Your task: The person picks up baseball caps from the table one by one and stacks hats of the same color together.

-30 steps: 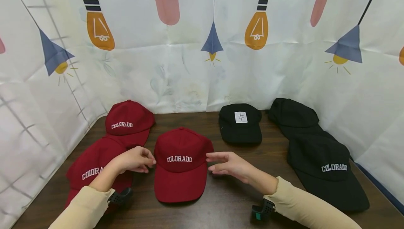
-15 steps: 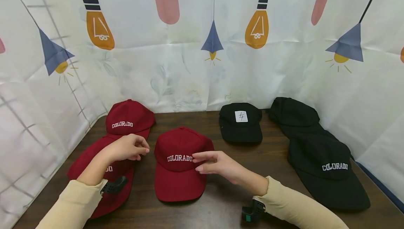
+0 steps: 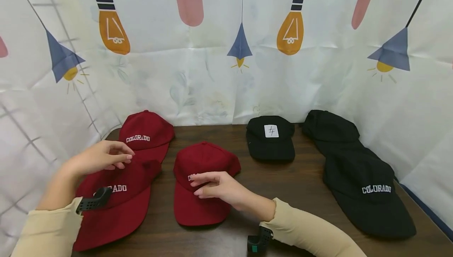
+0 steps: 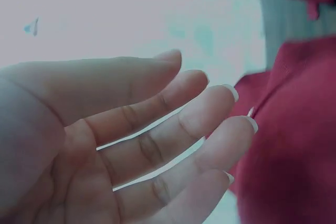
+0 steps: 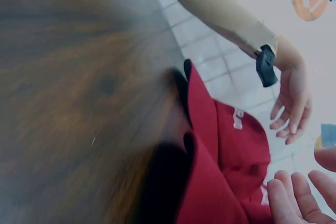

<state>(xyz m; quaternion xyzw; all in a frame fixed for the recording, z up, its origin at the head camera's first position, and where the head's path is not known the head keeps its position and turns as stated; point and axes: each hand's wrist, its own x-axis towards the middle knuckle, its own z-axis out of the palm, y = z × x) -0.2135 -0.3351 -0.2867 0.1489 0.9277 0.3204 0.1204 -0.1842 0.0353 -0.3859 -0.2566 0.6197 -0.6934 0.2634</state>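
The middle red cap is lying past three o'clock from our left hand, brim facing six, our nearer right hand overlapping it; we are holding nothing, fingers loose.

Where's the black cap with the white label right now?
In the head view, that cap lies at the back of the table, right of centre, between the lone red cap and the two overlapping black caps.

A faint sheen is cast near the front edge of the table, and shadow beneath the middle red cap. The backdrop is overexposed in the left wrist view; in the right, the table is blurred.
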